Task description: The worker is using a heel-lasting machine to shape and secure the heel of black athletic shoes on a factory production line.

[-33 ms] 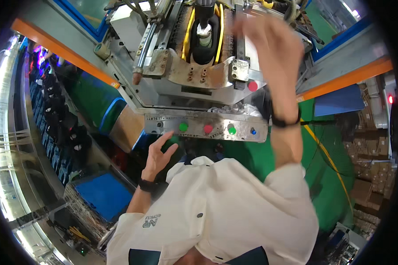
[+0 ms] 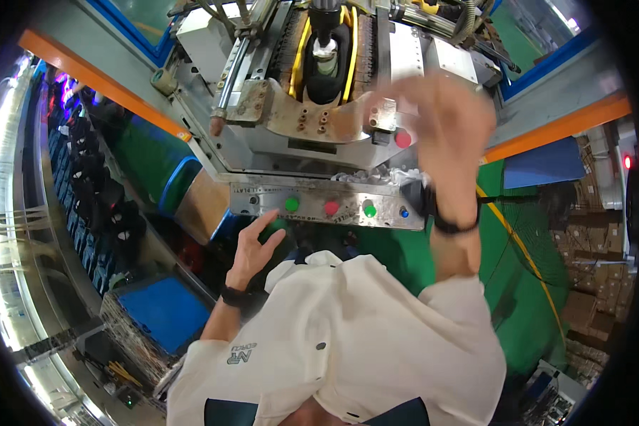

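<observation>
My left hand (image 2: 252, 248) is open, its fingers spread and the index fingertip just in front of a metal control panel (image 2: 348, 199). That fingertip is near a green button (image 2: 292, 204); I cannot tell whether it touches the panel. Smeared by motion, my right hand (image 2: 447, 121) passes over the right front of a machine, near a red button (image 2: 402, 138); its grip cannot be made out. Inside the machine a dark, rounded, shoe-like piece (image 2: 324, 90) sits between two yellow-edged side pads (image 2: 299, 53), under a black vertical rod (image 2: 326, 20).
A second red button (image 2: 331, 208), another green one (image 2: 369, 210) and a small blue one (image 2: 405, 211) line the panel. Crumpled clear plastic (image 2: 390, 175) lies behind it. Orange rails (image 2: 106, 89) flank the machine. At left stands a rack of dark shoes (image 2: 106, 192), with a blue tray (image 2: 165, 312) nearer.
My right hand has come back toward me, from beside the machine's upper right part down to its front right corner. My left hand stays almost in place.
</observation>
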The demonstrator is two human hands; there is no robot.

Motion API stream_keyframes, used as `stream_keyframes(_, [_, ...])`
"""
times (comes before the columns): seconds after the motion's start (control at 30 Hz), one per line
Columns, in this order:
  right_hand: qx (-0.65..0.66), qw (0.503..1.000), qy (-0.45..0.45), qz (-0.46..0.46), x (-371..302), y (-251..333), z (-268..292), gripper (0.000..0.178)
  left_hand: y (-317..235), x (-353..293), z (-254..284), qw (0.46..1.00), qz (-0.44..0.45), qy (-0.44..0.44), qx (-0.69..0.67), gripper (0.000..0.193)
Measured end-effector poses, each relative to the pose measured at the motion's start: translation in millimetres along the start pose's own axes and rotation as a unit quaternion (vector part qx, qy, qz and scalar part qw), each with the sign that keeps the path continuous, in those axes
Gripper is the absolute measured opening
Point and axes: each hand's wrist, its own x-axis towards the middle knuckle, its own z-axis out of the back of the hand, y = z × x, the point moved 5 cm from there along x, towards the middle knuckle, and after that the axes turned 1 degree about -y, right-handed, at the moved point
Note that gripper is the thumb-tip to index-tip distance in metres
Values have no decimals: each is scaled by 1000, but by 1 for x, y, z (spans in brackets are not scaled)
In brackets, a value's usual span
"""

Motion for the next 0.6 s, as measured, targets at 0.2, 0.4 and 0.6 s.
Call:
stream_keyframes(0.2, [462, 817, 73, 336, -104, 87, 44, 44, -67, 26, -70, 994, -67, 74, -37, 44])
stream_keyframes(0.4, [542, 735, 52, 405, -132, 65, 76, 46, -116, 35, -126, 983, -119, 138, 6, 45])
stream_keyframes(0.6, [548, 764, 25, 340, -136, 48, 109, 41, -119, 32, -140, 990, -76, 113, 22, 44])
